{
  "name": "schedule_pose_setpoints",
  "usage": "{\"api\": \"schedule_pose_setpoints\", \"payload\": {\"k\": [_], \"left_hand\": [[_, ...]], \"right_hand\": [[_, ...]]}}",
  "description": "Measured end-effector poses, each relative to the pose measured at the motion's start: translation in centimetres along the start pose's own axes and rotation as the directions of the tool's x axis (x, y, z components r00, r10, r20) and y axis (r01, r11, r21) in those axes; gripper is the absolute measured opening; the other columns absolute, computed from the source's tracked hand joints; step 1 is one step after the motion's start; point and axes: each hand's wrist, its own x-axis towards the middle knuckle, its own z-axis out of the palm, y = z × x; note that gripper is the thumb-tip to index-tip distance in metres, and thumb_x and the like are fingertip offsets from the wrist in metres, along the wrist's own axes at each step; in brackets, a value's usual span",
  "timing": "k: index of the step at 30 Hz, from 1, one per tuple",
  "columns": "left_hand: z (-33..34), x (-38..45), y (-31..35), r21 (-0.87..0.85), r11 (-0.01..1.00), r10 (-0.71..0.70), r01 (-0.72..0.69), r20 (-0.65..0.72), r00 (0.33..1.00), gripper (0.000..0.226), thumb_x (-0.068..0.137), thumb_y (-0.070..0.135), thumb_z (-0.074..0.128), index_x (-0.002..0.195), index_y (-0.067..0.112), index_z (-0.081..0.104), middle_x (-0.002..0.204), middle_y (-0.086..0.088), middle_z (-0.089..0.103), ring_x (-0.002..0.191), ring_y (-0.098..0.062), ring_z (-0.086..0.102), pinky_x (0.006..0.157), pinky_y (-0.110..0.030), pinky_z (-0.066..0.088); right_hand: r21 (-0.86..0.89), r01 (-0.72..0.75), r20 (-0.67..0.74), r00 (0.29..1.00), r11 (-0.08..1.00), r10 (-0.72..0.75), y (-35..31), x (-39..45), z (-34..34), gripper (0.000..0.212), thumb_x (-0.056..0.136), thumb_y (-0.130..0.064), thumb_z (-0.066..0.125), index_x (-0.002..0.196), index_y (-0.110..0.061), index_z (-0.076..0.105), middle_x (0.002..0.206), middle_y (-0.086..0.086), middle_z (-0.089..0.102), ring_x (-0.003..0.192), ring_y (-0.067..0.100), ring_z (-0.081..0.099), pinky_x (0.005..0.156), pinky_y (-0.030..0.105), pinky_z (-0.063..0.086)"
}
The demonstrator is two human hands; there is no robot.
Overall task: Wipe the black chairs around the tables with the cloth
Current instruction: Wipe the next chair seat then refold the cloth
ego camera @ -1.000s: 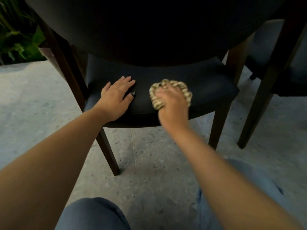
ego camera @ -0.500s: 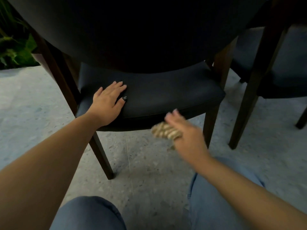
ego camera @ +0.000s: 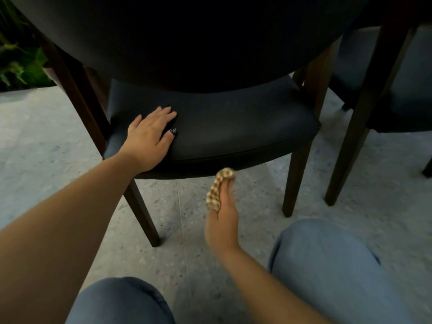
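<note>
A black padded chair (ego camera: 233, 127) with dark wooden legs stands right in front of me, its curved backrest filling the top of the view. My left hand (ego camera: 149, 136) rests flat on the left part of the seat, fingers straight. Below the seat's front edge, my right hand (ego camera: 222, 213) holds a beige checked cloth (ego camera: 216, 190), turned edge-on. The cloth's top reaches the underside of the seat front; whether it touches is unclear.
A second black chair (ego camera: 402, 94) stands at the right, its wooden leg (ego camera: 360, 127) close to the first chair. Grey speckled floor (ego camera: 46, 141) lies all around. Green plants (ego camera: 18, 64) are at the far left. My knees in blue jeans (ego camera: 327, 265) are at the bottom.
My right hand has pulled the cloth off the seat top, down past the front edge, and now lifts it back toward the seat's front underside. The left hand stays on the seat.
</note>
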Motion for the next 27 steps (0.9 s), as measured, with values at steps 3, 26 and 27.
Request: {"api": "schedule_pose_setpoints", "payload": {"k": [3, 26, 27], "left_hand": [[0.0, 0.0, -0.1, -0.002, 1.000, -0.002, 0.002, -0.006, 1.000, 0.050, 0.103, 0.030, 0.036, 0.152, 0.026, 0.028, 0.161, 0.007, 0.021, 0.148, -0.008, 0.008, 0.118, -0.037, -0.004], [0.1, 0.4, -0.2, 0.017, 0.999, -0.039, 0.039, 0.001, 0.999, 0.048, 0.103, 0.031, 0.035, 0.151, 0.027, 0.029, 0.160, 0.007, 0.023, 0.148, -0.008, 0.010, 0.118, -0.036, -0.001], [0.0, 0.4, 0.0, 0.035, 0.998, -0.050, 0.049, 0.033, 0.998, 0.049, 0.103, 0.032, 0.033, 0.152, 0.028, 0.027, 0.161, 0.008, 0.020, 0.148, -0.007, 0.008, 0.118, -0.037, -0.003]], "right_hand": [[0.269, -0.228, -0.015, 0.970, 0.936, 0.241, -2.7, -0.4, -0.5, 0.043, 0.097, -0.006, 0.042, 0.138, -0.017, 0.048, 0.134, -0.003, 0.056, 0.123, 0.009, 0.052, 0.103, 0.024, 0.043], [-0.502, 0.827, 0.746, 0.563, 0.253, -0.356, -8.1, 8.8, -7.5, 0.056, 0.094, -0.006, 0.042, 0.148, -0.015, 0.029, 0.158, 0.001, 0.021, 0.147, 0.013, 0.010, 0.118, 0.029, -0.001], [-0.505, 0.795, 0.722, 0.603, 0.336, -0.340, -8.4, 8.4, -7.7, 0.056, 0.094, -0.008, 0.043, 0.148, -0.018, 0.031, 0.158, -0.003, 0.021, 0.146, 0.010, 0.010, 0.117, 0.026, -0.002]]}}
